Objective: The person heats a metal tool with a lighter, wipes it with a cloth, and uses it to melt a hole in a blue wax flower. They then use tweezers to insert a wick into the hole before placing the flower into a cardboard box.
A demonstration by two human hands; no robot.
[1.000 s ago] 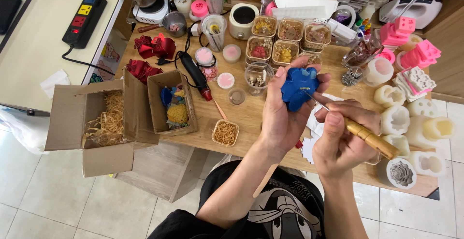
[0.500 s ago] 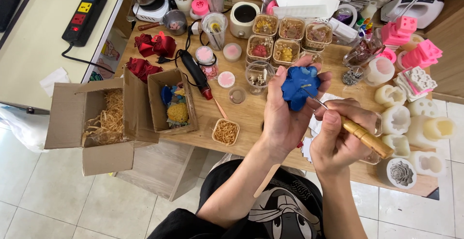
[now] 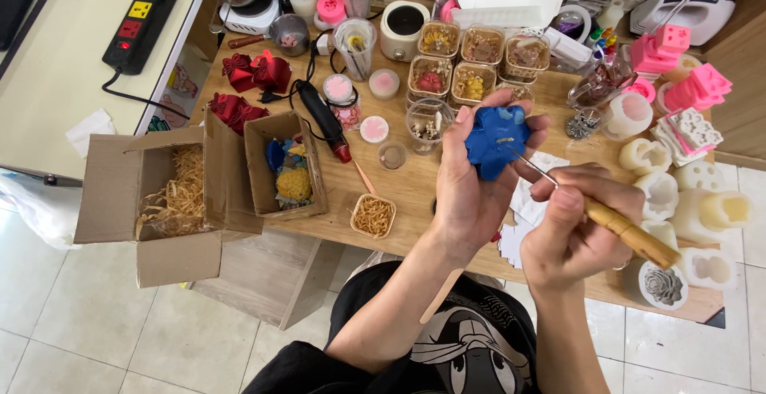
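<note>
Head view: left hand [image 3: 471, 195] grips blue flower-shaped piece [image 3: 496, 140], open cardboard boxes [image 3: 159, 202] left

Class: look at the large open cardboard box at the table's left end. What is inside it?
The large cardboard box holds loose straw-coloured shredded filling. Anything beneath the filling is covered and cannot be seen.

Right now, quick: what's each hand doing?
Left hand: closed around the blue flower-shaped piece, held up over the table.
Right hand: closed on the wooden-handled needle tool, tip at the blue piece.
</note>
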